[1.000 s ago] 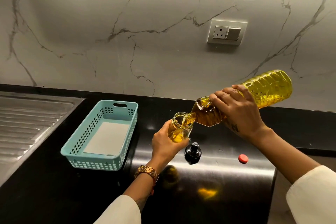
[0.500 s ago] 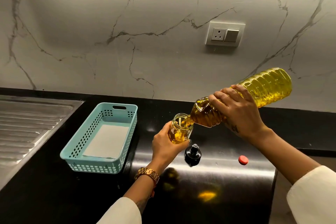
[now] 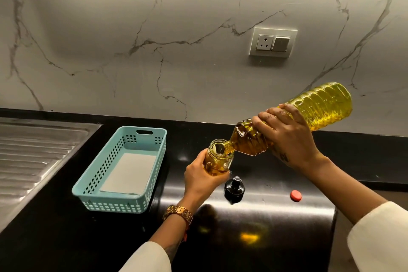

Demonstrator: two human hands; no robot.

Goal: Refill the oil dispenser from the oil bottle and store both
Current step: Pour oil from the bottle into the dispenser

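Two hands work above the counter: the left hand grips the dispenser upright, right of the basket. The right hand clasps the bottle, long axis slanting down-left, mouth at the dispenser's rim; the dispenser looks near full, so levelling seems next.

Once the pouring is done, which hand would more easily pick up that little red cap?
Probably the right hand: the red cap lies on the counter on its side. It must first free itself of the oil bottle. The left hand holds the jar.
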